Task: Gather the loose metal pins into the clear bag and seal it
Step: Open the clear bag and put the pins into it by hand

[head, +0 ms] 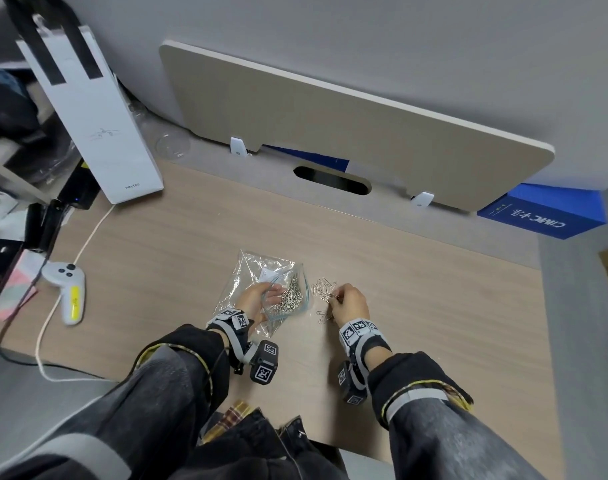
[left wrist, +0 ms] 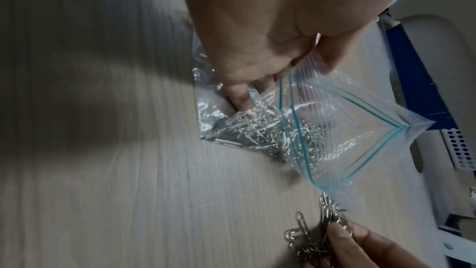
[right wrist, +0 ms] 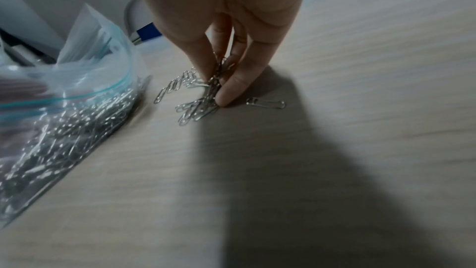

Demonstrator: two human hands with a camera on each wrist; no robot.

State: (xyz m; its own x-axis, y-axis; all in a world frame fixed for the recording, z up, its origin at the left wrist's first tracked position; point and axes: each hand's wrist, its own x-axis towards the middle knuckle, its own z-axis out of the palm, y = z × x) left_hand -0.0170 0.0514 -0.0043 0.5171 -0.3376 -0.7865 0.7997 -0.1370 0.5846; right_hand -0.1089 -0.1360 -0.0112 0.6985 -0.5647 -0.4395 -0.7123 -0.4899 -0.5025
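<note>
Even, soft light is filling the head view, its edges bowing. Both wrist views are running dimmer and motion-smeared (the clear bag (left wrist: 335, 129) glinting), with hands throwing broad shadows across the table (right wrist: 360, 68).

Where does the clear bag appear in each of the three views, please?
Head: clear bag at centre, mouth held by the left hand.
Left wrist: right of centre, below the palm.
Right wrist: at the left edge, full of pins.
Shared landmark: the loose pins pinched by the right hand.
</note>
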